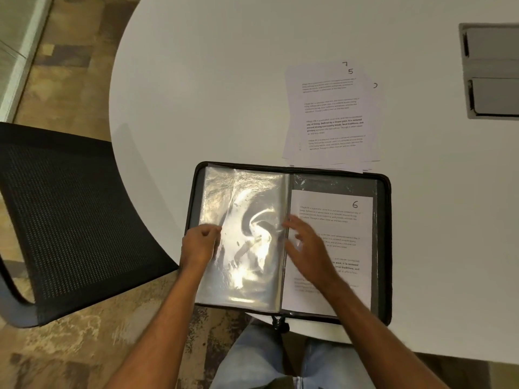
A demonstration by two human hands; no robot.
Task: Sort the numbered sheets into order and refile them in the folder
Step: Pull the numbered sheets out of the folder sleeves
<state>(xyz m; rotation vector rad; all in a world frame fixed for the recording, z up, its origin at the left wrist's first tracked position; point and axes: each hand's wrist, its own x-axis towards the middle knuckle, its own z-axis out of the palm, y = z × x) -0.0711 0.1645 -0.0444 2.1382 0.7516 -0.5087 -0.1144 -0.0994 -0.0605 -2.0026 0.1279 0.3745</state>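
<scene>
Loose sheets [332, 113] behind open folder [292, 240]; chair [70, 220] left.

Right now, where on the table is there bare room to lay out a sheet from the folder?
Bare white table lies left of the loose sheet pile and beyond the open folder. A narrower strip runs right of the pile, below the grey hatch. It is crowded at the near edge, where the folder and both hands sit.

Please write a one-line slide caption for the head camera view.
Both hands, left hand and right hand, work on the open folder showing sheet 6; loose sheets wait behind.
</scene>
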